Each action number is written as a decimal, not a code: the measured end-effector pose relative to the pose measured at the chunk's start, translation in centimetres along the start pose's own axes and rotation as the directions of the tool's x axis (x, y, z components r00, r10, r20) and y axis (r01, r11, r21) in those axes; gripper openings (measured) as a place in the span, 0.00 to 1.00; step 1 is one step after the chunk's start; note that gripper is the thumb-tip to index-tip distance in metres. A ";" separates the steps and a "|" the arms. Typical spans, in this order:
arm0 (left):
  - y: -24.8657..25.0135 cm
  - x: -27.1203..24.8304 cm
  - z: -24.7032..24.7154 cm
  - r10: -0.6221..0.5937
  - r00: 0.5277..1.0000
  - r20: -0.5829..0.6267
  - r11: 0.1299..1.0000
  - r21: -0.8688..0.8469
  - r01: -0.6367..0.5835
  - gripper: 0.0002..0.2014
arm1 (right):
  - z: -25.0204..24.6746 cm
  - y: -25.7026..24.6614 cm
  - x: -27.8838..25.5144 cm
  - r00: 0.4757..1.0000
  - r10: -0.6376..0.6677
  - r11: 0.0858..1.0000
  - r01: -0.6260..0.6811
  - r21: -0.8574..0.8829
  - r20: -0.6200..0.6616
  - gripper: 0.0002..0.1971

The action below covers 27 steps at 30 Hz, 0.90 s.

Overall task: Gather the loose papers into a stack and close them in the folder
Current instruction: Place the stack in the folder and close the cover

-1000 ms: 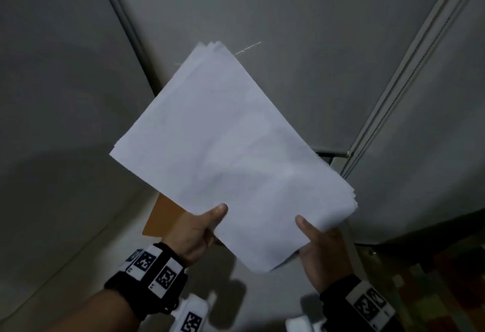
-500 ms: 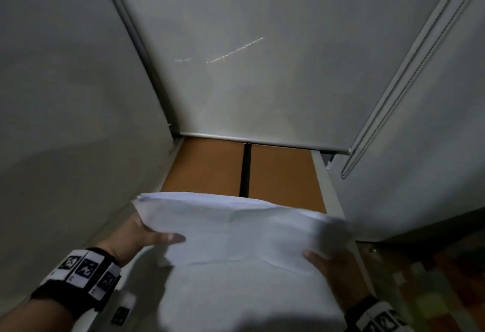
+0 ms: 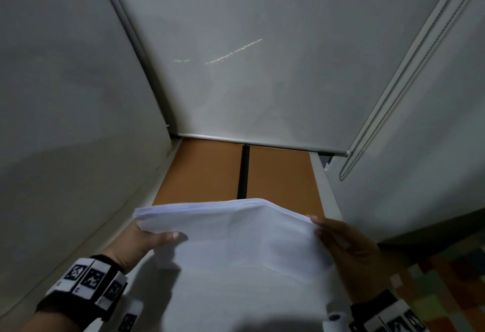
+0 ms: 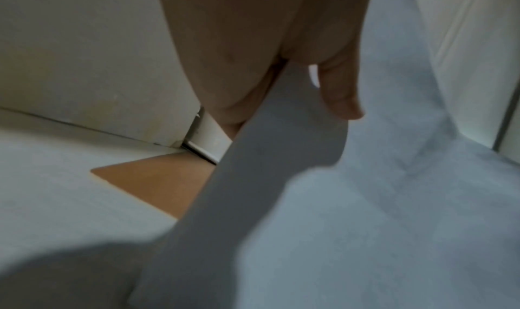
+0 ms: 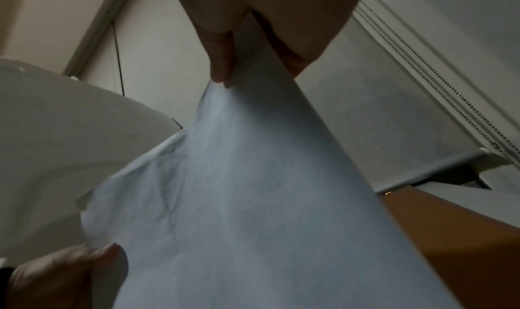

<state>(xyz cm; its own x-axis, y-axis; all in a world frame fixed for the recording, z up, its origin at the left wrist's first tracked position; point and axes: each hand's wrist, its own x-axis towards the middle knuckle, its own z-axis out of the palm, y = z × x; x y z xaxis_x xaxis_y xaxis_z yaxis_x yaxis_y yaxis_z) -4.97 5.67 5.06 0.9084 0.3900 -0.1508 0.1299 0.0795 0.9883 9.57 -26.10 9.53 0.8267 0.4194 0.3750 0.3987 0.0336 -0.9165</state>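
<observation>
A stack of white papers (image 3: 236,247) hangs between both hands, low over the white table and just in front of an open brown folder (image 3: 278,174) that lies flat at the back. My left hand (image 3: 141,242) pinches the stack's left edge, thumb on top. My right hand (image 3: 349,250) pinches the right edge. In the left wrist view the thumb (image 4: 337,91) lies on the papers (image 4: 365,202), with a corner of the folder (image 4: 157,187) beyond. In the right wrist view the papers (image 5: 239,202) run from my right hand's fingers (image 5: 222,53) down to the left hand (image 5: 64,276).
A grey wall panel (image 3: 65,95) stands at the left and a lowered grey blind (image 3: 249,55) behind the folder, with its bead cord (image 3: 409,74) at the right. The white table (image 3: 326,189) ends at the right over a patterned floor (image 3: 446,287).
The stack has swung down from standing up in front of the camera to near flat and low, uncovering the folder. Both hands shifted to the stack's side edges.
</observation>
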 end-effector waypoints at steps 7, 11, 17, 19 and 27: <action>-0.2 -0.1 0.2 -0.010 0.999 0.043 1.000 0.004 0.010 0.30 | -0.4 -0.2 0.3 0.999 -0.053 0.993 0.054 -0.101 0.015 0.08; -0.4 0.1 0.6 0.020 1.000 -0.007 0.997 0.078 -0.020 0.37 | -0.8 0.5 0.3 0.998 0.064 0.996 -0.064 -0.061 -0.002 0.24; 0.3 0.6 0.0 0.037 0.997 -0.065 0.998 0.045 -0.034 0.39 | -1.6 0.6 0.5 0.994 -0.073 0.843 0.106 -0.527 0.084 0.12; 1.9 0.8 0.2 0.094 0.991 -0.096 0.986 0.148 -0.079 0.22 | -2.6 0.0 0.9 0.993 -0.010 0.759 0.087 -0.645 0.122 0.08; 13.0 -0.2 1.9 0.325 0.939 0.115 0.860 0.377 -0.344 0.17 | -1.4 -1.9 1.1 0.914 0.298 0.607 0.039 -0.793 0.273 0.19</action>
<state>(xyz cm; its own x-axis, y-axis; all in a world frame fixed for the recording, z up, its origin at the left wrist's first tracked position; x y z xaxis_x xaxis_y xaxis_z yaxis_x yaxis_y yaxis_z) -2.71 4.91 17.97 0.9408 0.2860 0.1819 -0.0508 -0.4116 0.9099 10.33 -27.01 11.86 0.7665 0.6415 0.0312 0.5893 -0.6830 -0.4315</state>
